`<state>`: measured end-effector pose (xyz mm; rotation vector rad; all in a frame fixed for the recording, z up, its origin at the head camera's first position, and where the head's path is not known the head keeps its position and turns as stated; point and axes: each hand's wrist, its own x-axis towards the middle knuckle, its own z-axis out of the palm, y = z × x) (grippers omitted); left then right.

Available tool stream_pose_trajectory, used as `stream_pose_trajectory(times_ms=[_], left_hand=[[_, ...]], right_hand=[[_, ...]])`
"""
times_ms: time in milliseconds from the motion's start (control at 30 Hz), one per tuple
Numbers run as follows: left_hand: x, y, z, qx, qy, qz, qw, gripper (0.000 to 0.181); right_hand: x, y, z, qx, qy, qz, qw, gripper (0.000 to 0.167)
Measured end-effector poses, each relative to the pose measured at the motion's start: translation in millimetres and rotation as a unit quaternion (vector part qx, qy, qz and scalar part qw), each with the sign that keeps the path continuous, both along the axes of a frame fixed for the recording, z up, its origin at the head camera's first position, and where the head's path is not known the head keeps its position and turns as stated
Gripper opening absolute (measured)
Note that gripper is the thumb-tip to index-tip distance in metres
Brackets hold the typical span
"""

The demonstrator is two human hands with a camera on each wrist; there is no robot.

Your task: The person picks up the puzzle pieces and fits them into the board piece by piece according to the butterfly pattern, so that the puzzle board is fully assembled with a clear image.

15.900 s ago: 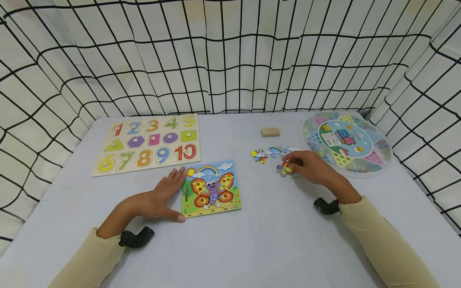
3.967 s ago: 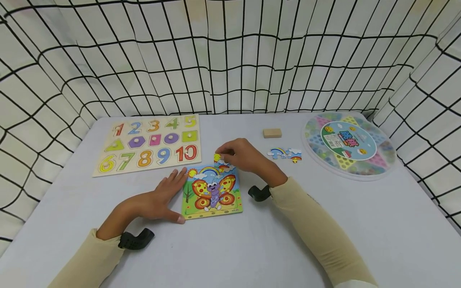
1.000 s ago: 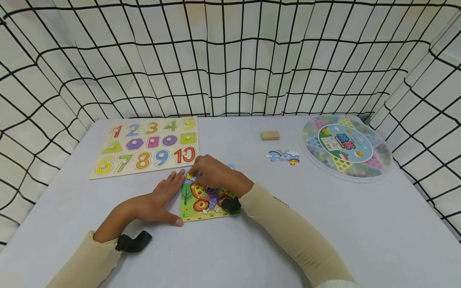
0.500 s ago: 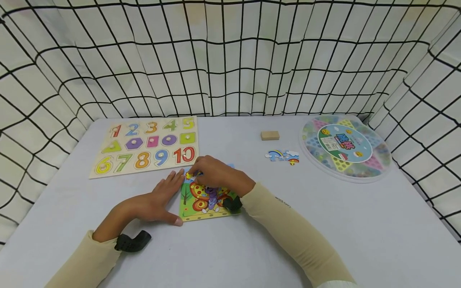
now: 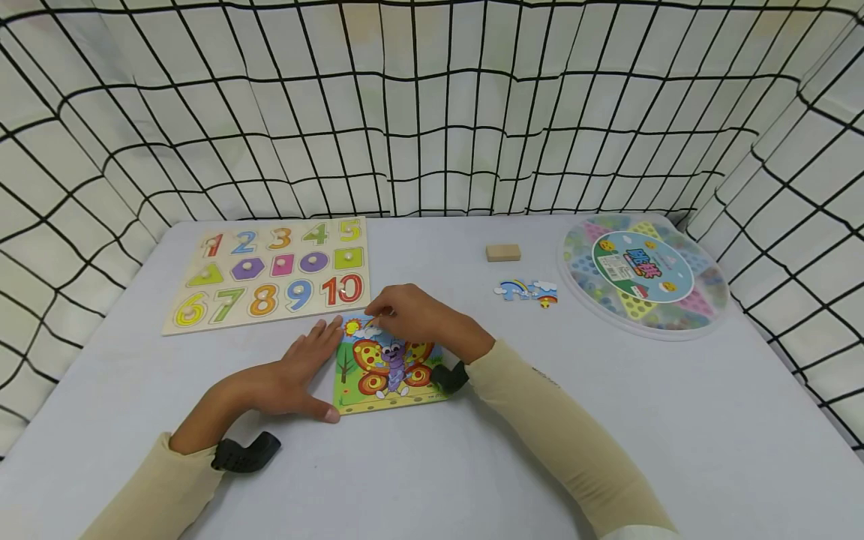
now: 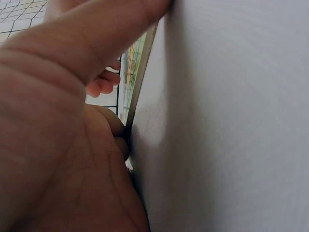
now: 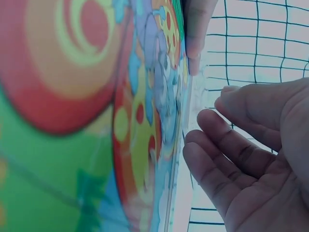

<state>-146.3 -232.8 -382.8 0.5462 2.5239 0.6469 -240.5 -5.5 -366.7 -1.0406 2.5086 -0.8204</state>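
Note:
A square butterfly jigsaw puzzle (image 5: 388, 390) lies flat on the white table in front of me. Along its left edge rests my left hand (image 5: 286, 386), fingers and thumb spread, touching the rim. Over the puzzle's upper edge is my right hand (image 5: 421, 315), its fingertips near the sun and cloud corner. In the right wrist view that right hand (image 7: 251, 145) has loosely bent fingers, thumb apart, and no piece between them. It hides the puzzle's top right part. Two loose puzzle pieces, one with a rainbow (image 5: 514, 290) and one with a cloud (image 5: 545, 291), lie to the right.
A wooden number board (image 5: 228, 259) with numerals and shapes lies at the back left. A small wooden block (image 5: 502, 253) sits behind the loose pieces. At the right is a round clear game box (image 5: 574, 304). Black netting (image 5: 418, 135) surrounds the table.
The loose piece beside the rainbow and cloud pieces was carried to the puzzle by my right hand. That hand has just shifted slightly right, uncovering the sun corner. The left hand stays put.

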Motion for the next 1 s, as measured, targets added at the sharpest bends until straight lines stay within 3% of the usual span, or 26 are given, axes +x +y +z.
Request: stream_pose_trajectory(times_ms=[333,800,1000], left_hand=[[-0.1,-0.8,-2.4,-0.001,0.001,0.003,1.0,0.126],[0.0,-0.2,-2.5,0.0,0.001,0.0,1.0,0.126],[0.0,0.3,-1.1,0.001,0.001,0.0,1.0,0.126]], right_hand=[[-4.8,18.8,0.8,-0.038,0.007,-0.007,0.9992,0.027],[-17.4,51.9,6.0,-0.066,-0.017,-0.057,0.9961,0.026],[-23.9,67.6,2.4,-0.062,0.005,-0.07,0.9956,0.026]])
